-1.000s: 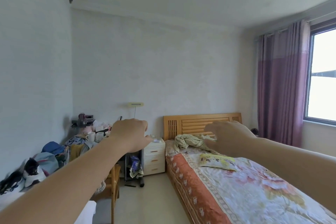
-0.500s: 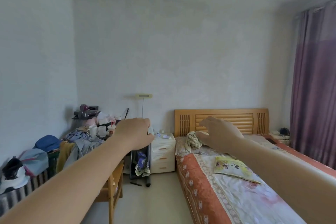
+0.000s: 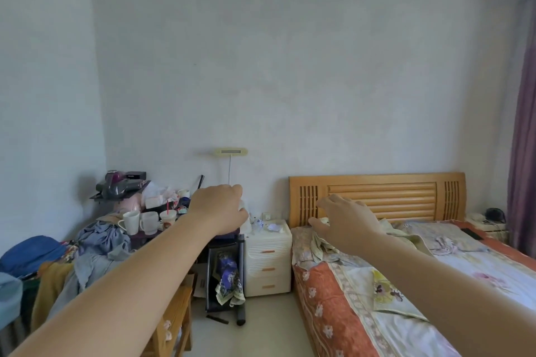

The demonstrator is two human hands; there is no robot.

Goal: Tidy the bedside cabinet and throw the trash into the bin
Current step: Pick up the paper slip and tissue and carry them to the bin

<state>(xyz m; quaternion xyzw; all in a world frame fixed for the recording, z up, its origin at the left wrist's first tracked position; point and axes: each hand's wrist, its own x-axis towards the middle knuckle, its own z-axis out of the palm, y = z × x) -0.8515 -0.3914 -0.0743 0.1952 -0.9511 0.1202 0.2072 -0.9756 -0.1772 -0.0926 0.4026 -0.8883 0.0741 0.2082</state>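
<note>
The white bedside cabinet (image 3: 268,243) with three orange-handled drawers stands far off between a cluttered desk and the bed. Crumpled white paper (image 3: 275,226) and small bits (image 3: 258,223) lie on its top. My left hand (image 3: 219,211) is stretched out in front of me, curled into a fist, and hides the cabinet's left top edge; something white shows right beside its fingers, and I cannot tell whether the hand holds it. My right hand (image 3: 345,222) floats in front of the headboard with fingers spread and nothing in it. No bin is in view.
A desk (image 3: 150,229) piled with mugs, a hair dryer and clothes fills the left. A wooden chair (image 3: 177,307) stands in front of it. The bed (image 3: 406,284) takes the right side. A strip of floor (image 3: 261,327) runs between them towards the cabinet.
The view has swung left and down and come closer to the cabinet; the window has left the frame. Both arms stay stretched out, the right fingers more spread.
</note>
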